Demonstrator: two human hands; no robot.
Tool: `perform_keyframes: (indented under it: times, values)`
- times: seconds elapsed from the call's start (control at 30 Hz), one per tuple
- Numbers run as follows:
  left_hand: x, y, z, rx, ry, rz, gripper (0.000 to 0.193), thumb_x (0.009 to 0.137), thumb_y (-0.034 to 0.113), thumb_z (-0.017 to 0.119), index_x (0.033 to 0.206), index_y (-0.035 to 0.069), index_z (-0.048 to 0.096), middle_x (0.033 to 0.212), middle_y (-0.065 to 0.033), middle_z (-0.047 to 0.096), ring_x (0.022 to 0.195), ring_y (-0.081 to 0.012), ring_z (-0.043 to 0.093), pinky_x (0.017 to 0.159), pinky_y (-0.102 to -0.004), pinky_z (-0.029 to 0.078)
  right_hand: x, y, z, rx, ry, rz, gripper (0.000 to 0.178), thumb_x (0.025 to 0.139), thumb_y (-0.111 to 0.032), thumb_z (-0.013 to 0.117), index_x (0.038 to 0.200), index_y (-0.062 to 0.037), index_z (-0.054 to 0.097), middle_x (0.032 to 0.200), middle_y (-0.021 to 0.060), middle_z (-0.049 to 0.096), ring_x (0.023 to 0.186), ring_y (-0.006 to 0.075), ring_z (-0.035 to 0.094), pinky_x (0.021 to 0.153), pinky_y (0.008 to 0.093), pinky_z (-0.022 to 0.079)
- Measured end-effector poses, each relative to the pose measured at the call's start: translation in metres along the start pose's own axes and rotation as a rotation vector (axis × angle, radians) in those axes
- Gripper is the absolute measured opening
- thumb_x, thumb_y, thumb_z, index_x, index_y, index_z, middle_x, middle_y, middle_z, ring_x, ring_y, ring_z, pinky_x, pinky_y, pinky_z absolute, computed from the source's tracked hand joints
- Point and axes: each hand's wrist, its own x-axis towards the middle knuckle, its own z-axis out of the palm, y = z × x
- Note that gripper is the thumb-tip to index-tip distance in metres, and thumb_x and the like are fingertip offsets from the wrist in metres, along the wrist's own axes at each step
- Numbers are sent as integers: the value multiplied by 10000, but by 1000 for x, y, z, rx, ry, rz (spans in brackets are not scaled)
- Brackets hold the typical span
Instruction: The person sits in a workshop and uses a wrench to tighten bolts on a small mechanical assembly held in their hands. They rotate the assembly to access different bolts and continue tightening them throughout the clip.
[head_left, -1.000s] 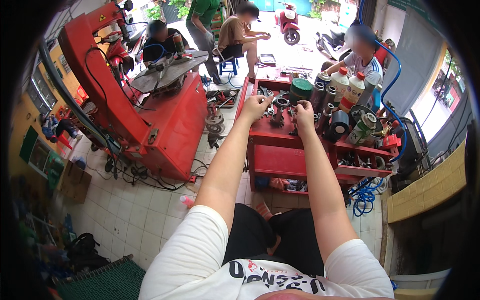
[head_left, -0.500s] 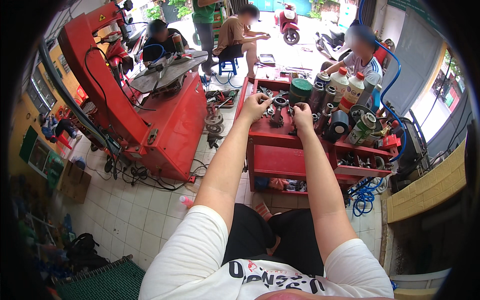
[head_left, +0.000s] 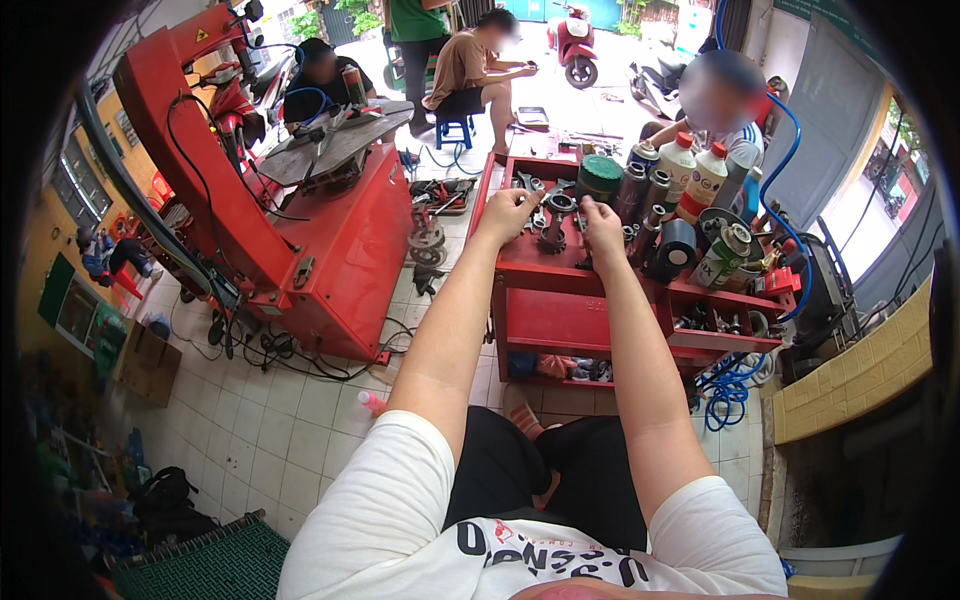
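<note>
Both my arms reach forward over the top tray of a red tool cart (head_left: 535,262). My left hand (head_left: 508,214) is closed in a pinch at the tray's left side, near several wrenches (head_left: 538,186); anything between its fingertips is too small to make out. At the right, my right hand (head_left: 602,228) is also pinched, its fingertips beside a dark metal part with a round ring-shaped head (head_left: 559,203). What this hand holds, if anything, is hidden. The ringed part stands between my two hands. Just beyond my right hand is a green round can (head_left: 599,178).
Bottles (head_left: 702,180), spray cans (head_left: 733,243) and metal cylinders crowd the cart's right side. A blue hose (head_left: 797,150) hangs there. At left stands a red tyre machine (head_left: 330,270). A person (head_left: 722,105) sits beyond the cart; others are farther back.
My right hand's fingertips have shifted slightly up and left, toward the ringed part. My left hand stays nearly in place. The person beyond the cart has leaned forward.
</note>
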Motion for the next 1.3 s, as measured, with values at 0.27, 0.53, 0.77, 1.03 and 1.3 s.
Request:
perform_keyframes:
  times: [0.27,0.53,0.77,1.03,1.3]
  values:
    - [4,-7,8,-135,28,71,457,973,480,742,978,22,752,801,-97,727,744,-186,668,714,-366,531,-2,0,-2,-94,-44,-10,379,1037,-413,698,1013,-36,728,710,-37,581,519,69,501,441,270,434]
    - [2,-6,5,-69,61,6,411,999,416,716,913,13,724,781,-88,710,729,-174,651,687,-357,513,-3,-1,1,-112,-58,-17,367,1020,-409,718,988,-44,727,716,-40,580,534,66,499,455,269,442]
    - [-4,12,2,-34,46,-37,602,1008,575,651,850,-1,719,718,-78,681,675,-166,622,650,-365,493,-3,0,-4,-94,-58,-32,357,1013,-393,730,996,-36,728,722,-39,579,541,64,497,458,270,442]
    - [-4,8,2,-100,59,-94,606,1011,546,651,780,-9,725,604,-14,603,534,-113,550,529,-332,432,-6,-2,0,-75,-84,-47,337,1018,-371,732,983,-37,720,723,-33,581,524,59,490,457,255,424]
    - [1,-4,4,-207,27,-4,286,1007,291,723,962,9,727,806,-25,698,748,-108,609,686,-304,480,-6,-3,1,-73,-46,-57,356,1010,-367,731,992,-12,738,703,-21,588,521,73,498,454,283,430]
